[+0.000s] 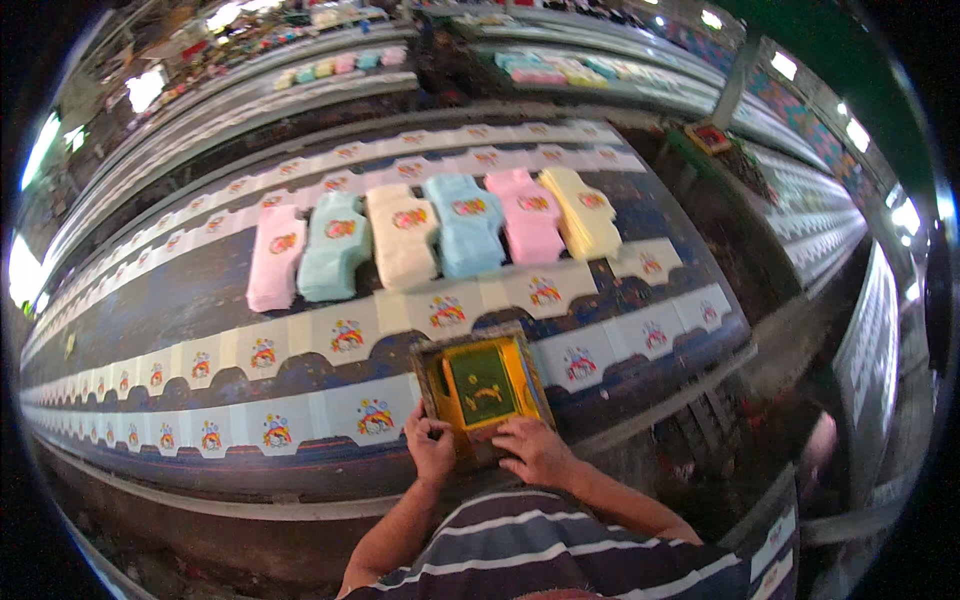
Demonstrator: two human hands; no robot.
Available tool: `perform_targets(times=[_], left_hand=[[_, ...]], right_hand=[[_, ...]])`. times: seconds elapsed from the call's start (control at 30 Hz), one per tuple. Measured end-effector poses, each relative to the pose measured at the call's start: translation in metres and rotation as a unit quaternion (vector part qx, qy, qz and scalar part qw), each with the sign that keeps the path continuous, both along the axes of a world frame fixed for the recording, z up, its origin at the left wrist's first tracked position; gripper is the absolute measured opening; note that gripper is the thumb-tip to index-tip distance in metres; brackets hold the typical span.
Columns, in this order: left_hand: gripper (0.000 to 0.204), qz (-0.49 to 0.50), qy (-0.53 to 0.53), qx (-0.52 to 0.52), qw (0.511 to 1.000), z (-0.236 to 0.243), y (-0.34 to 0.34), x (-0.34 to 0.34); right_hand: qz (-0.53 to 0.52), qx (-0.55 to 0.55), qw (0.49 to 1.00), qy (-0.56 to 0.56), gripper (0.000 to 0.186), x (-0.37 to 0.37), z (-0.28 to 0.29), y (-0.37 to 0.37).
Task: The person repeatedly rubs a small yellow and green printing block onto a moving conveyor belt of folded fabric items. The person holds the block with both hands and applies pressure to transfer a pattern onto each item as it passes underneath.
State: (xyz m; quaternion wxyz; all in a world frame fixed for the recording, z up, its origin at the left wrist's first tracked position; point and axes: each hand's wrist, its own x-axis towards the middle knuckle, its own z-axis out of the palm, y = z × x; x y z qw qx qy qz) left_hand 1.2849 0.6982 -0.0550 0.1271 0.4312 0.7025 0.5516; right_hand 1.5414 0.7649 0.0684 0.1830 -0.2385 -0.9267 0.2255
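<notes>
A small screen-printing frame (532, 382) with yellow ink around a green mesh panel sits on a white printed strip on the long dark table (140, 305). My left hand (432, 450) is closed on its left side near the near corner, fingertips curled at the edge. My right hand (530, 450) is closed on a brownish bar along the near edge, which may be part of the frame; I cannot tell. Several stacks of pastel cloth pieces, such as the blue stack (462, 235), lie beyond the frame, each with a small colourful print on top.
Rows of white cut pieces with prints (347, 338) run along the table. More long tables (340, 85) with pastel pieces stand behind and to the right (800, 220). A grey pillar (738, 85) rises at the back right, with a small red tray (708, 137) near its foot.
</notes>
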Motion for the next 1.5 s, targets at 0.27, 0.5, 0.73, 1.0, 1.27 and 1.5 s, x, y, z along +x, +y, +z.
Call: perform_targets(times=[0.27,0.5,0.73,1.0,1.27,1.5], left_hand=[[0.016,-0.032,-0.026,0.016,0.999,0.018,-0.004,0.002],[0.021,-0.03,-0.011,0.044,0.999,0.044,0.039,0.073],[0.019,-0.023,-0.06,0.03,0.998,0.028,0.095,0.168],[0.017,-0.007,-0.107,0.013,0.994,0.02,0.109,0.203],[0.016,-0.014,-0.125,0.023,0.992,0.013,0.109,0.198],[0.016,-0.025,-0.129,0.033,0.991,0.006,0.109,0.198]], right_hand=[[-0.242,-0.114,0.954,0.137,0.049,0.052,-0.037,-0.004],[-0.242,-0.11,0.95,0.163,0.047,0.119,-0.046,0.031],[-0.249,-0.101,0.949,0.167,0.045,0.212,-0.045,0.084],[-0.187,-0.1,0.964,0.161,0.044,0.267,-0.039,0.112],[-0.008,0.032,0.997,0.072,0.047,0.237,-0.02,0.114],[0.025,0.064,0.997,0.037,0.047,0.198,-0.006,0.128]])
